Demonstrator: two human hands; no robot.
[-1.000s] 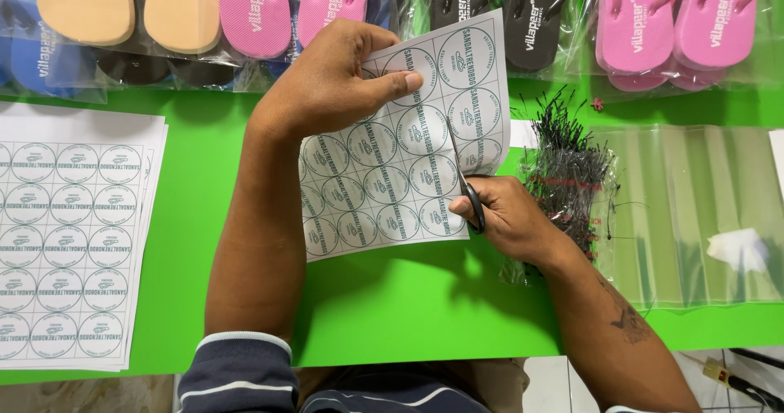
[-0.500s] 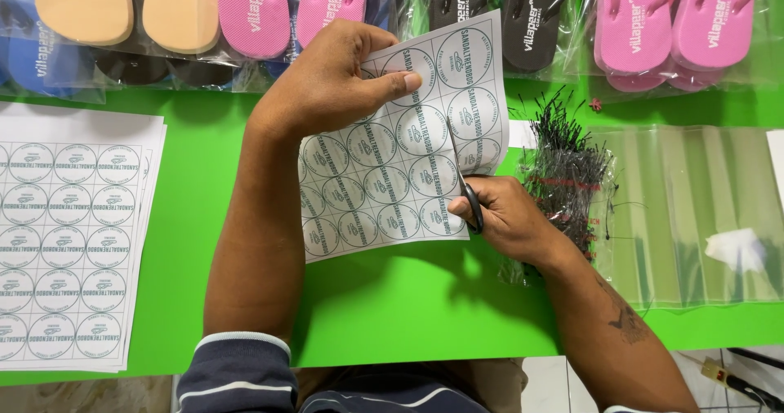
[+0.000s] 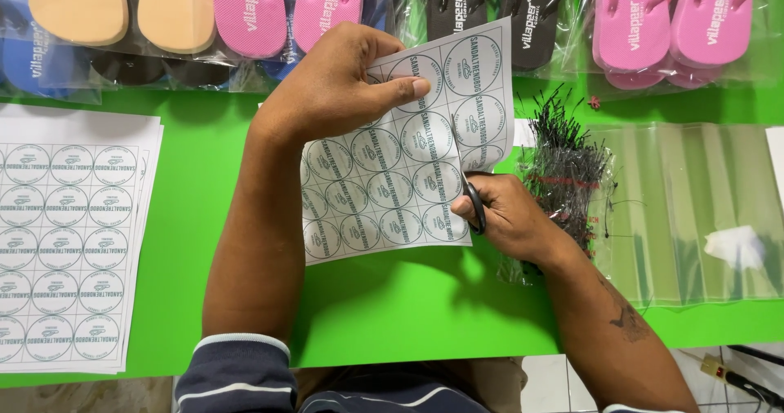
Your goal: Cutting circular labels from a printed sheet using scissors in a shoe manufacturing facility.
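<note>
The green table [image 3: 408, 315] is running out of the frame on every side, and its far edge is lying hidden under a row of bagged flip-flops [image 3: 253, 9]: two tan soles, four pink ones, and dark ones between them, all cut off at the top, so a full count cannot be told. At the left, a stack of printed sheets [image 3: 69, 246] is lying flat, its left edge cropped; how many sheets are stacked cannot be made out. At the right, clear plastic bags [image 3: 694, 209] are overlapping, hard to separate by eye. Just beside them, a bundle of thin black ties [image 3: 567, 172] is bristling, far too many to count.

One sheet of round labels [image 3: 392, 168] is being held up over the middle of the table. The left hand [image 3: 335, 86] is pinching its upper part, thumb in front, fingers closed behind. The right hand [image 3: 510, 217] is gripping black scissors [image 3: 472, 205] at the sheet's right edge; the blades are mostly hidden.
</note>
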